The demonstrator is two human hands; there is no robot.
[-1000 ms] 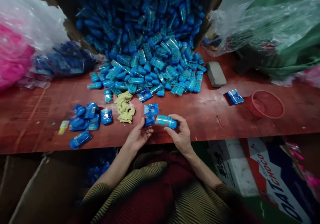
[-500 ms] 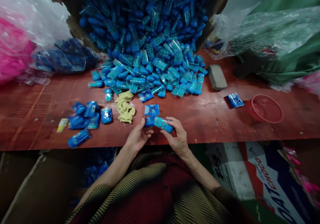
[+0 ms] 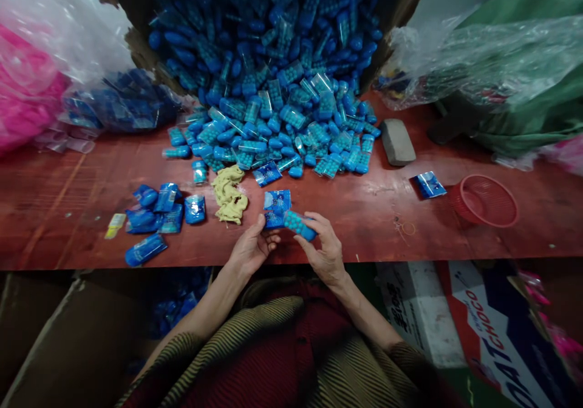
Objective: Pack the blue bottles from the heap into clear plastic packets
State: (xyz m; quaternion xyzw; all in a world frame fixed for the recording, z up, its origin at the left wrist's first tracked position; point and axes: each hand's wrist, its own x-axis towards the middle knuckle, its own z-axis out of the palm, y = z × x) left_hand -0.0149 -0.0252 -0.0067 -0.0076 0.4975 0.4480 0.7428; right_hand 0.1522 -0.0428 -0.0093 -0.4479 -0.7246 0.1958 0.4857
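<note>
My right hand grips a small clear case filled with blue pellets, tilted with one end towards my left hand. My left hand pinches a small blue plastic packet at the case's left end. Another blue packet lies just beyond them on the red-brown table. A large heap of the same blue cases spills from a cardboard box towards me.
Several filled blue packets lie at the left, beside a crumpled yellow cloth. A grey block, one blue packet and a small red basket sit at the right. Plastic bags flank the heap; cartons stand under the table.
My right hand has tilted the case and brought its left end closer to the packet in my left hand. The view has shifted slightly.
</note>
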